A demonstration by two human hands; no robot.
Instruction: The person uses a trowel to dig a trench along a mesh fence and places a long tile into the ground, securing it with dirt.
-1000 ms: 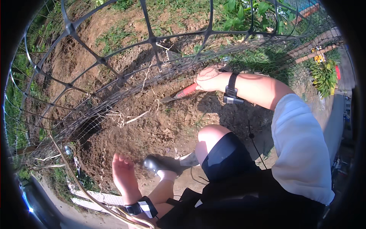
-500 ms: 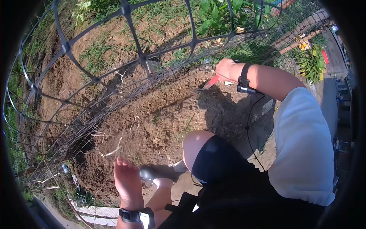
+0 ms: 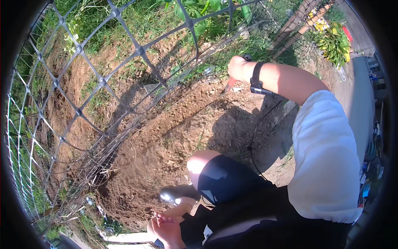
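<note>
Outdoors, brown soil (image 3: 166,139) fills the middle of the scene, loose and darker at the near left, with a broad shadow (image 3: 234,128) toward the right. A wide-meshed net (image 3: 102,81) stretches over the far left, its foot running slantwise along the soil from near left to far right. Grass (image 3: 147,31) grows beyond it, and grey pavement (image 3: 361,110) lines the right side. Two poles (image 3: 296,25) lean at the far right, near a yellow-green plant (image 3: 334,45). A bent knee (image 3: 202,164) juts over the soil, a shoe (image 3: 169,195) just left of it.

The right hand (image 3: 239,69) is closed round the red handle of a trowel (image 3: 229,84), at the far right of the soil. Its long axis slopes steeply, pointing down, near and slightly left; the tip is too unclear to make out. The left hand (image 3: 166,230), fingers curled, is at the near edge; whether it holds anything, I cannot tell.
</note>
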